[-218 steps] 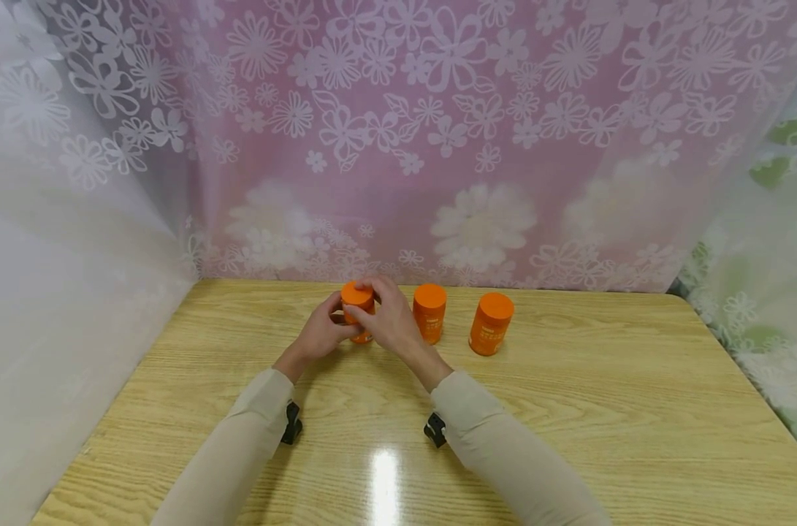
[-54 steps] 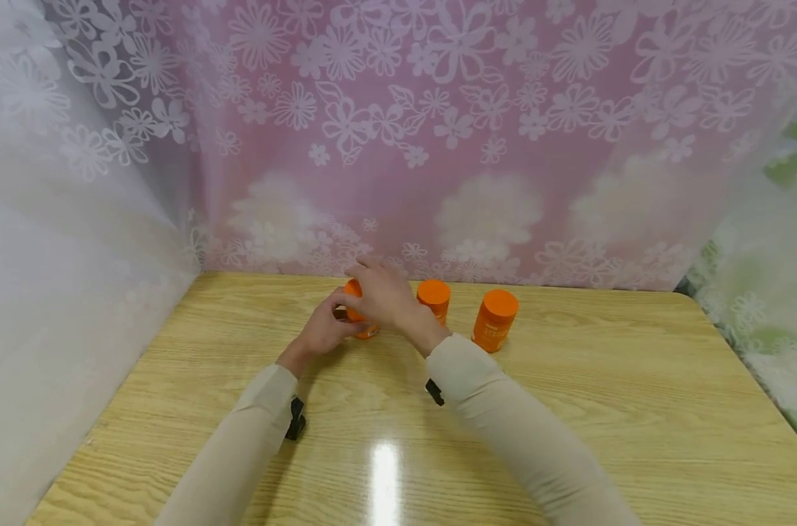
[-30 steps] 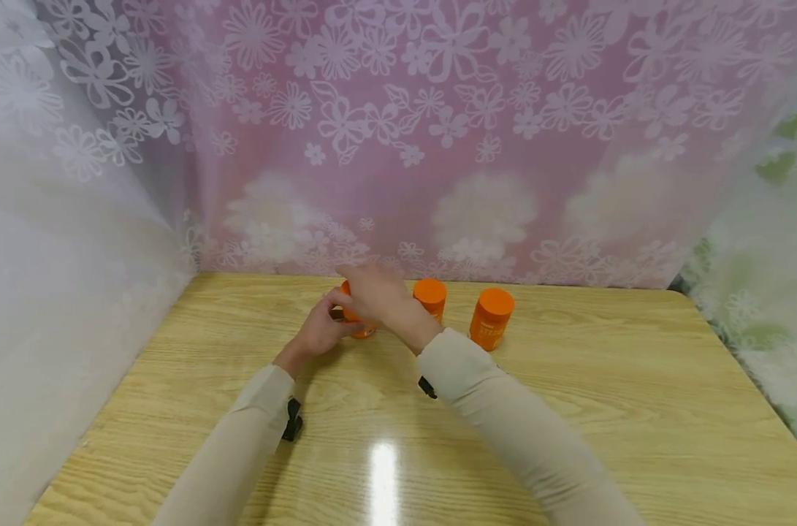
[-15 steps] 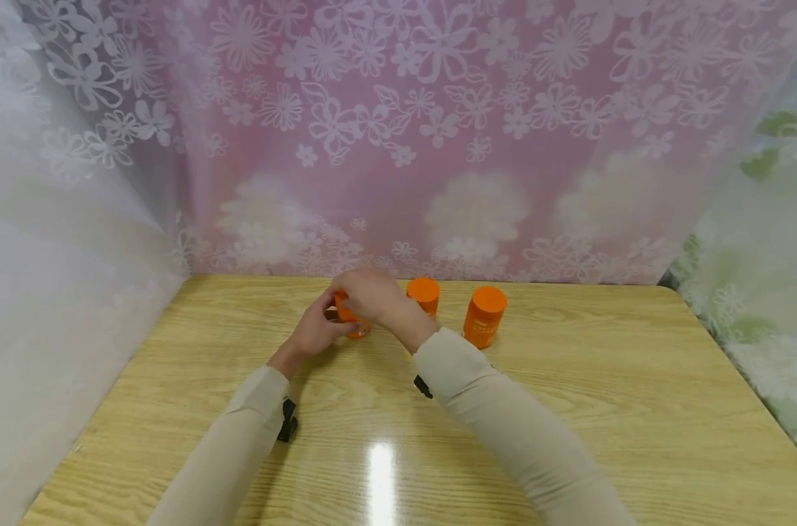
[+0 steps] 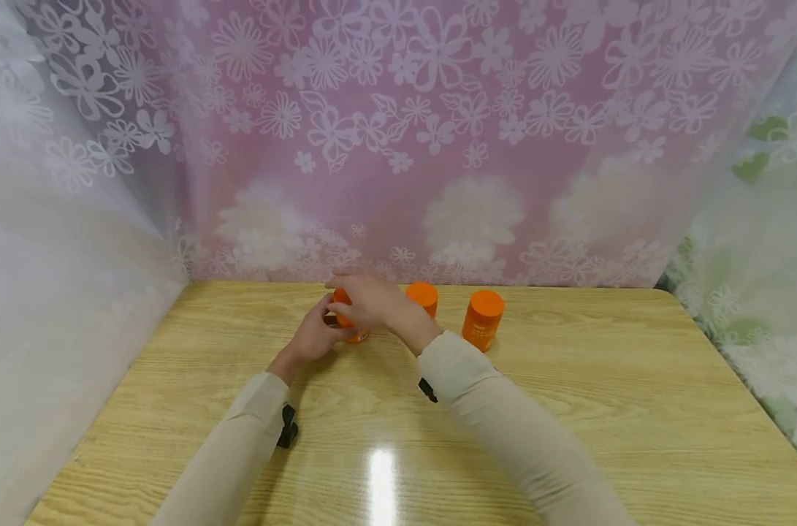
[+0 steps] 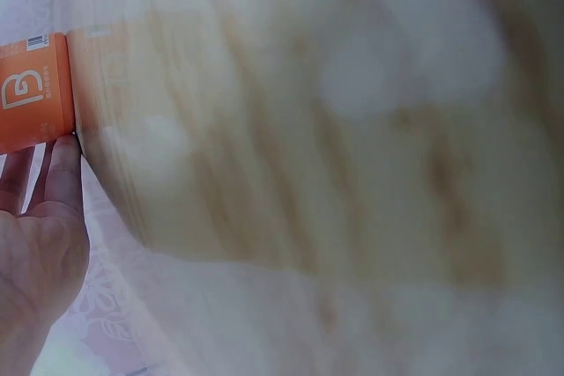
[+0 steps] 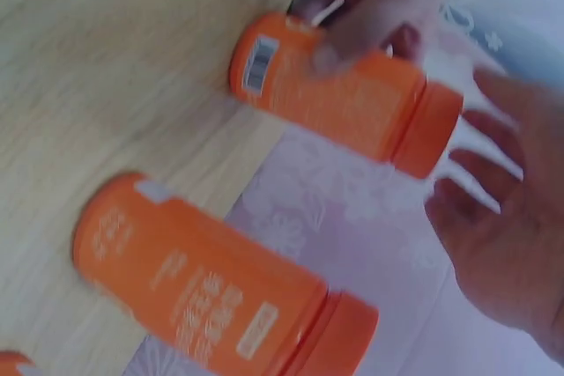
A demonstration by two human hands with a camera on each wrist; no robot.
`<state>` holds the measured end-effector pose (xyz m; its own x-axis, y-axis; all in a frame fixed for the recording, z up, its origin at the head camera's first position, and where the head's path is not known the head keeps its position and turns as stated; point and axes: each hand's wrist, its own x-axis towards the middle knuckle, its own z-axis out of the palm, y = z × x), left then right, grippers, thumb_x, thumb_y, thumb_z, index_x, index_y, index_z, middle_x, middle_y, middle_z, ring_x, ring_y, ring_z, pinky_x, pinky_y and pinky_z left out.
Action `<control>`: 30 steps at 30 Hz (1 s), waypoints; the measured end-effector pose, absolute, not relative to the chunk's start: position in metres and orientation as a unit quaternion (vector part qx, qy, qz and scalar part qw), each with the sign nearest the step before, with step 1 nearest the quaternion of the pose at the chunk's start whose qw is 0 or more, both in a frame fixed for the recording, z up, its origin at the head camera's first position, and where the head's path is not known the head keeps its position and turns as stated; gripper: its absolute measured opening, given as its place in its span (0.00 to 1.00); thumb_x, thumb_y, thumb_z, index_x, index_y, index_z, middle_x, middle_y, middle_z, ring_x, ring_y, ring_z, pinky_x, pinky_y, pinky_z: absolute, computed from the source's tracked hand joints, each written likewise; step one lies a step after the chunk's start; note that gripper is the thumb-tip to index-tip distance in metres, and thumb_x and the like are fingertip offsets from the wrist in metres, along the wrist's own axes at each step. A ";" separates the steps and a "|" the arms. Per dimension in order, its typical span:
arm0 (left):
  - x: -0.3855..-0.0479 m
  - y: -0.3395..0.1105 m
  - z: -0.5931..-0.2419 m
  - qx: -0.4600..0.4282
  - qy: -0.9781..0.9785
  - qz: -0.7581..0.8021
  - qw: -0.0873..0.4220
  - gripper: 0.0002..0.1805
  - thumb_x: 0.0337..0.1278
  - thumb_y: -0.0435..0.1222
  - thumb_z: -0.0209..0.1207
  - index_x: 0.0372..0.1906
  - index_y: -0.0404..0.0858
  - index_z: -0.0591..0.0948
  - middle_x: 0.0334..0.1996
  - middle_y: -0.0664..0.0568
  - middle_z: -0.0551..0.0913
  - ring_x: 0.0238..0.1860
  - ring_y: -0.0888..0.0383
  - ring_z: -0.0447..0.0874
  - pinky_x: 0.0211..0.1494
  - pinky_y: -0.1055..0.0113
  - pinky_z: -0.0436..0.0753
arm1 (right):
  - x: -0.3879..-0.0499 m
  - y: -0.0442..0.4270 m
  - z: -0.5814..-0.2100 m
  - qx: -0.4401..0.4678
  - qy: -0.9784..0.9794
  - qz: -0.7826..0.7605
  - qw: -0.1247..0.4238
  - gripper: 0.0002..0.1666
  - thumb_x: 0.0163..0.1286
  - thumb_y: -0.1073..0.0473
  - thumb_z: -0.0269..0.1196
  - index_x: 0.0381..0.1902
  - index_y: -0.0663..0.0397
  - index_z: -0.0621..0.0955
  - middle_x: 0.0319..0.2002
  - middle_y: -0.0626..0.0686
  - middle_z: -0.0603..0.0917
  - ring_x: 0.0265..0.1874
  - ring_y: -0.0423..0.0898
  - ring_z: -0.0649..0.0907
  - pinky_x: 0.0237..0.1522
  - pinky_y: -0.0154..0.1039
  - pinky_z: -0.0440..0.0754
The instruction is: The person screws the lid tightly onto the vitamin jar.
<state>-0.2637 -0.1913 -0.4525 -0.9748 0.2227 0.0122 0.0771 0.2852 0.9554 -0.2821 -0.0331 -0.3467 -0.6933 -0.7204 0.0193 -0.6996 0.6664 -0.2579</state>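
Observation:
Three orange jars with screw lids stand upright in a row near the far edge of the table. My left hand grips the leftmost jar round its body, with the thumb across the label in the right wrist view. My right hand is over that jar's orange lid; in the right wrist view its fingers are spread and bent towards the lid, a small gap away. Part of this jar is hidden behind the right hand in the head view. The left wrist view catches only the edge of an orange jar above the left hand.
Right of the hands stand the middle jar, partly covered by the right forearm, and the rightmost jar. The wood-grain table ends at a pink floral curtain. A pale sheet hangs at the left.
My right fingers have loosened from round the lid and spread apart. The left hand still grips the leftmost jar. All three jars keep their places, though the head view has shifted slightly.

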 end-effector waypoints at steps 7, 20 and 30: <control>-0.262 -0.190 -0.450 0.108 0.793 0.596 0.062 0.35 0.58 0.33 0.64 0.69 0.41 0.63 0.54 0.42 0.69 0.53 0.45 0.76 0.49 0.60 0.81 | -0.288 -0.024 -0.349 -0.410 0.894 -0.159 0.083 0.23 0.72 0.55 0.57 0.64 0.50 0.75 0.60 0.48 0.76 0.59 0.47 0.74 0.60 0.41 0.70; -0.260 -0.190 -0.451 0.101 0.827 0.553 0.022 0.40 0.56 0.33 0.66 0.72 0.45 0.60 0.55 0.42 0.70 0.53 0.44 0.77 0.50 0.57 0.81 | -0.268 -0.039 -0.358 -0.336 0.928 -0.161 0.002 0.21 0.71 0.54 0.58 0.60 0.49 0.78 0.57 0.50 0.78 0.54 0.48 0.77 0.54 0.39 0.76; -0.261 -0.186 -0.455 0.096 0.837 0.538 0.000 0.38 0.54 0.32 0.67 0.69 0.44 0.63 0.51 0.42 0.70 0.52 0.44 0.79 0.50 0.57 0.81 | -0.263 -0.041 -0.363 -0.311 0.931 -0.189 -0.018 0.19 0.71 0.57 0.59 0.59 0.51 0.79 0.53 0.51 0.79 0.50 0.47 0.79 0.51 0.37 0.78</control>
